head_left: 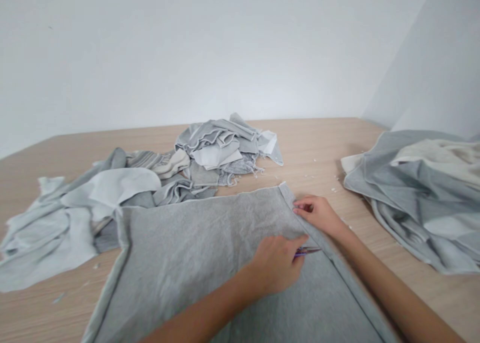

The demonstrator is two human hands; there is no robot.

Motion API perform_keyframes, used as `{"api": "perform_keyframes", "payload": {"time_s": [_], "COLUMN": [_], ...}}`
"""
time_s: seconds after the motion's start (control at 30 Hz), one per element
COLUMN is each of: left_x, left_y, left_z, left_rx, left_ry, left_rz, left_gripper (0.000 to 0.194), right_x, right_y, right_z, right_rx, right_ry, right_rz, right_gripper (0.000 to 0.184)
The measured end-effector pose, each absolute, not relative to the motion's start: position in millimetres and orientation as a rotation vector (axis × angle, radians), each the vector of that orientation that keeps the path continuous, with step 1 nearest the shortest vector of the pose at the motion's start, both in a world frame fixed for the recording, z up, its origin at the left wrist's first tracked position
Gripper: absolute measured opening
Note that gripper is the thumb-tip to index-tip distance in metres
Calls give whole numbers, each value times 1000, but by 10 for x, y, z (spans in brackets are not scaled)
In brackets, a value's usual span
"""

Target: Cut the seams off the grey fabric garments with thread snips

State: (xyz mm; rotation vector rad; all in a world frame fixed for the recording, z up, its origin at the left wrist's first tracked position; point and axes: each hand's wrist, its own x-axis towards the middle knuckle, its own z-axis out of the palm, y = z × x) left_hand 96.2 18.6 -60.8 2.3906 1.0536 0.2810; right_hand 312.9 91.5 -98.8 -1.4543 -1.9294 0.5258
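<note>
A large piece of grey fabric [210,243] lies spread in front of me, with folded, stitched edges along its left and right sides. My left hand [277,263] rests over the fabric, its fingers closed around small pointed thread snips [307,251] with a purple part showing. The blades point right, towards the right hem [333,258], and the index finger reaches out to that hem. Further up the same edge, my right hand [315,213] pinches the hem between thumb and fingers, near the fabric's far right corner.
On the wooden table [318,138], a heap of grey and white cloth pieces [221,143] lies at the back. More crumpled cloth [75,218] spreads to the left. At the right is another pile of grey and cream fabric [420,193]. Small scraps dot the tabletop.
</note>
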Motion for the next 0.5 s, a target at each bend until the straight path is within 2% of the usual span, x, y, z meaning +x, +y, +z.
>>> {"api": "perform_keyframes", "payload": {"time_s": [0.27, 0.5], "left_x": [926, 897], "left_y": [176, 205], "left_z": [-681, -663], "left_rx": [2312, 2058], "left_ry": [1055, 969], "left_rz": [338, 548], "left_gripper": [48, 40], "right_x": [3088, 3572], "right_y": [905, 893], "right_z": [-939, -719], "right_rx": [-1448, -1661], "right_ry": [-1975, -1770], "right_rz": [420, 149], "right_gripper": [20, 35]}}
